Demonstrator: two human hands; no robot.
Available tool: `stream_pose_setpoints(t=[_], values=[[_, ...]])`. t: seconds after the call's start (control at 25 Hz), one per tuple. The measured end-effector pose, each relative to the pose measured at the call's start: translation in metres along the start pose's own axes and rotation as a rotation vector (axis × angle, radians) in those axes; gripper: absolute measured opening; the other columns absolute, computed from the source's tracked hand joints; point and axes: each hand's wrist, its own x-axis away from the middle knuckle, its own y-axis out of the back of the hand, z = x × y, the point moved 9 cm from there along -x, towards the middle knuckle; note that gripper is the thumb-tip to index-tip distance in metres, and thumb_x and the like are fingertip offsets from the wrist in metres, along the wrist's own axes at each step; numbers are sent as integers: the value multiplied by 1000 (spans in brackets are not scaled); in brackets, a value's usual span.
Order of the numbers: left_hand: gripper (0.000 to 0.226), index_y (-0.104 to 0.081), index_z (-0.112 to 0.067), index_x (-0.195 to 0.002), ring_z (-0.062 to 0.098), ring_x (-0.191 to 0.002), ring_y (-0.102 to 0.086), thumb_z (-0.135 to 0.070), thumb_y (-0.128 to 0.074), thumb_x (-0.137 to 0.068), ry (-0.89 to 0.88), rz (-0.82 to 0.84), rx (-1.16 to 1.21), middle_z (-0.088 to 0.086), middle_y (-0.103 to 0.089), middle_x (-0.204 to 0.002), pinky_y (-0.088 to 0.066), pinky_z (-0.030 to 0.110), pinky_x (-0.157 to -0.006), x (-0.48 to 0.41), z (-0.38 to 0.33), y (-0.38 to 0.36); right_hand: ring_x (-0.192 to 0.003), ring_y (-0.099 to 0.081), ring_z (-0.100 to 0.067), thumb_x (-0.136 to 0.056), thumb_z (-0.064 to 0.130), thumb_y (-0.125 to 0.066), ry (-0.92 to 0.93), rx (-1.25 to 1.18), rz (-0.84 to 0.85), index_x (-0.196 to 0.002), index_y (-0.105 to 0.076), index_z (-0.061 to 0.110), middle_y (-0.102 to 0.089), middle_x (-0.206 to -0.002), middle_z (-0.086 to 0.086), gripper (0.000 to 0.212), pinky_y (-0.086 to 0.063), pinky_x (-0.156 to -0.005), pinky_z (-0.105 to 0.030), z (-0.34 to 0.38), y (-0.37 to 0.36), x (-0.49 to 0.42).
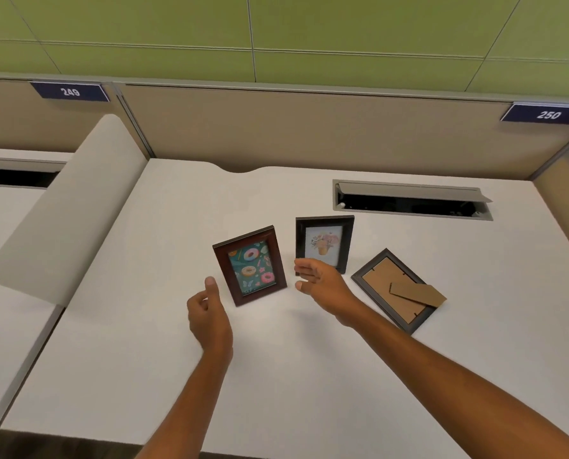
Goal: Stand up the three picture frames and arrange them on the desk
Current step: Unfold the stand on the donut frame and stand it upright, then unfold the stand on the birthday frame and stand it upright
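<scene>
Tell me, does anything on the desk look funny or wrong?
Yes. The grey frame at the right lies face down on the desk, its cardboard back and stand showing, while the donut frame and flower frame stand upright. The donut frame also sits turned at an angle. Both hands are open and touch nothing.

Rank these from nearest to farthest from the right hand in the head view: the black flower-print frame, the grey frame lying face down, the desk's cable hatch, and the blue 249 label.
From the right hand:
1. Black flower-print frame, standing just behind the fingers.
2. Grey frame lying face down, to its right on the white desk.
3. Cable hatch, at the back right.
4. Blue 249 label, far left on the partition.
</scene>
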Motion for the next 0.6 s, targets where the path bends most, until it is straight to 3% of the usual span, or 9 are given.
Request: stream_pose_setpoints(t=[0.12,0.28,0.44,0.6], values=[[47,-64,-21,-106,31,-99,-69,-68,-58,-102,5,-3,1,8,-73,-105,-59,46,-89,28,17,-9,-134,-63,-21,-102,8,-72,-27,-11,-73,-149,-61,21,-67,-146,0,50,-53,-103,-33,-18,35,20],[35,-70,-20,-103,25,-85,-71,-54,-61,-107,29,211,-57,10,-76,-101,-55,33,-69,69,39,-58,-129,-67,-19,-101,7,-72,-53,-19,-197,-144,-65,19,-71,-137,0,45,-54,-96,-26,-47,99,43],[35,-72,-13,-114,33,-99,-78,-46,-61,-110,125,476,-156,14,-80,-107,-65,41,-82,113,55,-123,-127,-66,-18,-100,6,-67,-93,75,-338,-137,-69,20,-72,-133,3,40,-55,-101,-30,-73,174,55],[42,-72,-10,-125,33,-110,-77,-47,-62,-110,224,664,-257,12,-78,-119,-64,49,-104,162,65,-183,-127,-64,-23,-101,9,-66,-126,145,-416,-144,-64,18,-65,-147,-4,45,-53,-95,-27,-96,237,65]])
